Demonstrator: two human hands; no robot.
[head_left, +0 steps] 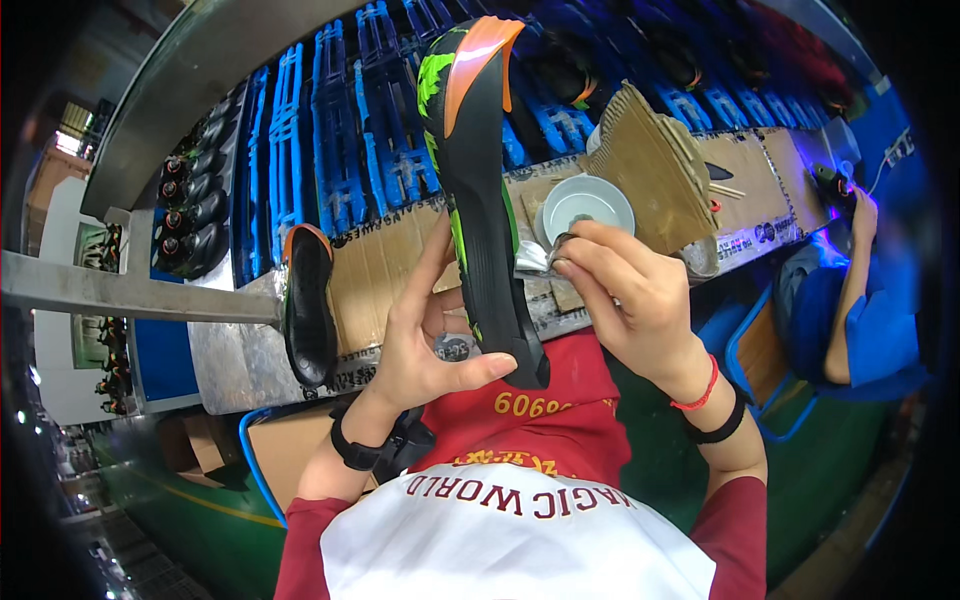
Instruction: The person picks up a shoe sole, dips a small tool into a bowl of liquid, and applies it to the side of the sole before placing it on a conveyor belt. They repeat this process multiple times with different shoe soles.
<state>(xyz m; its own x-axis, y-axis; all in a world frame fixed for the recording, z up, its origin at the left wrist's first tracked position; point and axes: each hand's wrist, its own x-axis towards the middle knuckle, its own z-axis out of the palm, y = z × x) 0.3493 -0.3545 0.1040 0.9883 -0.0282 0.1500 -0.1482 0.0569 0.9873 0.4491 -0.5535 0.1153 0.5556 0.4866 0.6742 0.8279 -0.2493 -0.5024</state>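
A shoe sole (475, 190), black with green and orange parts, stands upright in front of me. My left hand (425, 345) grips its lower end, fingers behind and thumb along the near edge. My right hand (630, 295) pinches a crumpled greyish-white cloth (534, 258) beside the sole's right edge; whether the cloth touches the sole I cannot tell. Just beyond the right fingers is a round white bowl (606, 200), partly hidden by them. Another black sole (310, 320) with an orange rim lies on the bench at the left.
A cardboard-covered bench (385, 275) runs across in front, with a folded cardboard piece (650, 165) behind the bowl. Blue racks (340, 150) stand beyond. A metal bar (140, 285) crosses at left, near several dark soles (195, 220). At right sits a person in blue (870, 310).
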